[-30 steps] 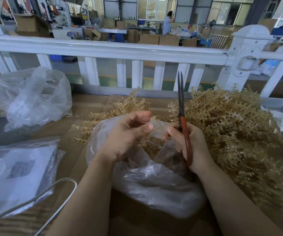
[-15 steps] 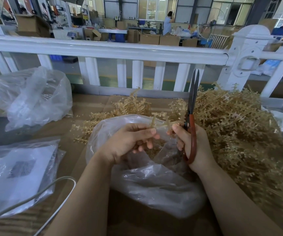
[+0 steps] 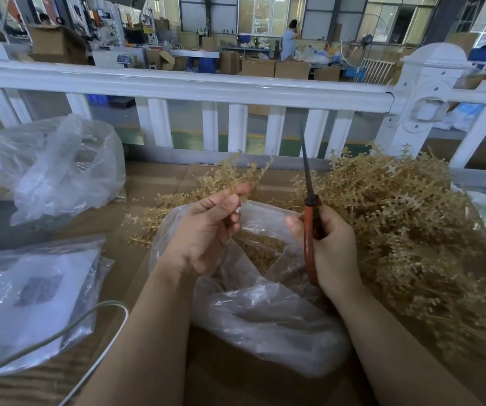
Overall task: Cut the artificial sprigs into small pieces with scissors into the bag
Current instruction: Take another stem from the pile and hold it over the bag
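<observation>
Behind a white fence [image 3: 177, 86], the left hand [image 3: 206, 230] pinches a tan plastic sprig [image 3: 236, 177] over the clear plastic bag [image 3: 265, 317]. Just to its right, the right hand [image 3: 332, 247] grips closed red-handled scissors [image 3: 309, 218], pointing up.

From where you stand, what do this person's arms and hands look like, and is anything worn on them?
Both forearms are bare as far as the picture reaches: no sleeves, gloves, watch or bracelet in view. The left hand and right hand show no rings on the fingers that can be seen. The nails are short and unpainted.
</observation>
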{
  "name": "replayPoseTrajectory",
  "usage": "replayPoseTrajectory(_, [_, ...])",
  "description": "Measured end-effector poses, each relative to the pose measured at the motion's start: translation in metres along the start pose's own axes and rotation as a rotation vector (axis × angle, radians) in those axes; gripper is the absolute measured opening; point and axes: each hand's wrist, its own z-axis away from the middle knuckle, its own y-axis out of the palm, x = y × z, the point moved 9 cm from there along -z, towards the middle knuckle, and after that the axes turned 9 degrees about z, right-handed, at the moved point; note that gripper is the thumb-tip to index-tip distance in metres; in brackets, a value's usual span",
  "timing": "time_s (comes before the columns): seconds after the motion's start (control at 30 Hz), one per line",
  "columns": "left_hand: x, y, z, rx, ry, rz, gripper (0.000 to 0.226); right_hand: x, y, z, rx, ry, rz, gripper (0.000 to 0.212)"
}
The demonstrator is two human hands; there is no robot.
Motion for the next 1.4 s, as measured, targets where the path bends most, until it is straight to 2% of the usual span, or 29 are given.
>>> replayPoseTrajectory(0.17, [-0.004,0.003,0.002,-0.013,0.038,0.017,0.014,0.005,0.003,0.004,0.038,-0.014,0.185,0.027])
replayPoseTrajectory(0.3, [-0.007,0.005,0.001,-0.002,0.086,-0.025,0.003,0.006,0.007,0.006,0.072,-0.018,0.324,0.042])
replayPoseTrajectory(0.4, [-0.011,0.006,0.001,0.016,0.131,-0.086,0.012,0.006,0.006,0.005,0.064,-0.017,0.345,0.048])
replayPoseTrajectory(0.5, [-0.014,0.005,0.001,-0.009,0.177,-0.131,0.006,0.004,0.005,0.004,0.064,-0.002,0.304,0.037])
replayPoseTrajectory(0.67, [-0.017,0.01,0.003,-0.009,0.228,-0.163,0.026,0.002,0.006,0.004,0.064,-0.017,0.309,0.036])
replayPoseTrajectory(0.9, [-0.021,0.016,0.005,0.026,0.269,-0.193,0.019,0.004,0.005,0.004,0.056,-0.01,0.257,0.043])
replayPoseTrajectory(1.03, [-0.021,0.016,0.006,0.02,0.289,-0.214,0.019,0.003,0.005,0.004,0.065,-0.016,0.257,0.026])
replayPoseTrajectory(1.17, [-0.023,0.017,0.007,0.025,0.295,-0.219,0.017,0.005,0.006,0.003,0.068,-0.007,0.223,0.026])
replayPoseTrajectory(1.27, [-0.018,0.016,0.006,0.05,0.221,-0.176,0.02,0.009,0.005,0.004,0.062,-0.008,0.17,0.032])
replayPoseTrajectory(1.4, [-0.001,0.019,0.008,0.15,-0.025,0.007,0.008,0.009,0.004,0.002,0.039,0.016,0.022,0.021])
